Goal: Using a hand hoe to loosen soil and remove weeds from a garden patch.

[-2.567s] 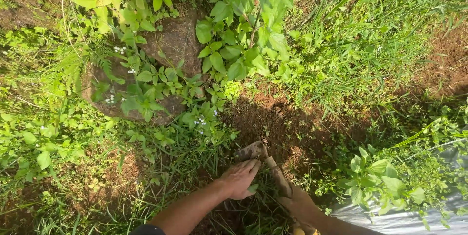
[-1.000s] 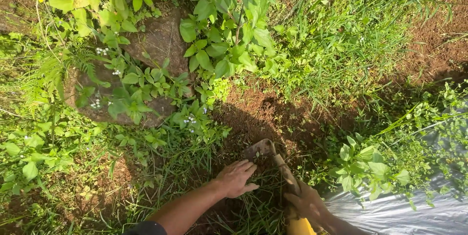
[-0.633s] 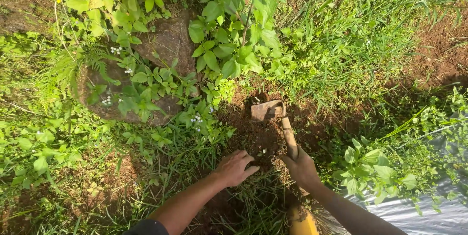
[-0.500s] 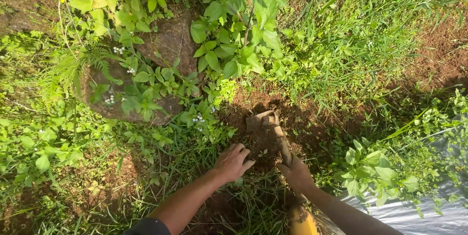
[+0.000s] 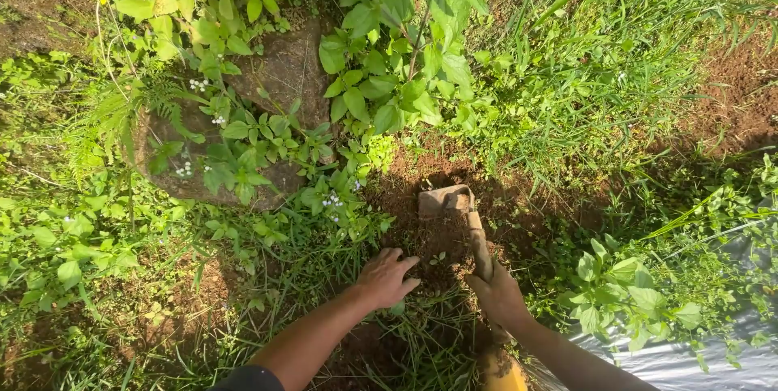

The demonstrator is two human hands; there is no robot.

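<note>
Right hand grip closed on hoe | left hand splayed on grass | rock beyond

I am looking straight down at open garden ground in strong sunlight. A flat brown rock lies toward the upper left, half buried under broad-leaved weeds and small white flowers. Long grass fills the upper right, with bare reddish-brown soil at the right edge. A patch of dug, shaded soil sits near the centre. A silvery plastic sheet covers the lower right corner, with leafy stems growing over it.
</note>
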